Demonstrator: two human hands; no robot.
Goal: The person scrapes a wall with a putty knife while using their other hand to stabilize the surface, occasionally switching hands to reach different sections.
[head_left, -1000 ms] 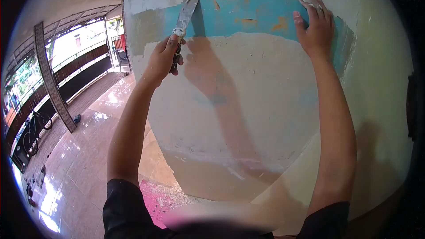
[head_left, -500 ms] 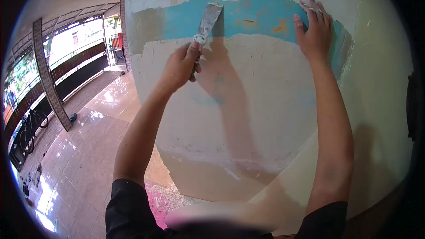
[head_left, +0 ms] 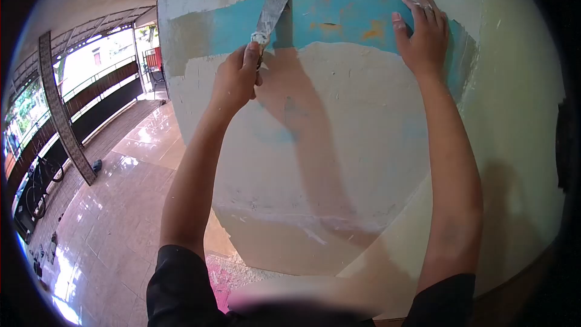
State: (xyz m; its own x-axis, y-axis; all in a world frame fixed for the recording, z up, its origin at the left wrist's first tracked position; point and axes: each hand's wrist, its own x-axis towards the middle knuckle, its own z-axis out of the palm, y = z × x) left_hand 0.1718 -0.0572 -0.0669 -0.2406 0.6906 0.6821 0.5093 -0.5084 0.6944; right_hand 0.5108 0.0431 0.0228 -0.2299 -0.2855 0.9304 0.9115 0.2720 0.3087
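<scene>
My left hand [head_left: 236,75] grips the handle of a metal putty knife [head_left: 270,15], whose blade lies against the wall at the top edge of a blue paint band [head_left: 339,15]. My right hand [head_left: 422,30] rests flat with fingers spread on the blue band further right. Below the band the wall [head_left: 351,133] is scraped to a beige layer, and white paint remains above. The shadows of my arm and the knife fall across the scraped patch.
The wall is a pillar corner, with its cream side face [head_left: 520,145] on the right. To the left a glossy tiled veranda floor [head_left: 121,206] runs toward a railing [head_left: 103,91], a leaning patterned board [head_left: 60,109] and a parked bicycle [head_left: 39,184]. Pink debris [head_left: 218,278] lies at the pillar's foot.
The knife slid right along the blue band, then back slightly left and up. My right hand stayed pressed on the wall.
</scene>
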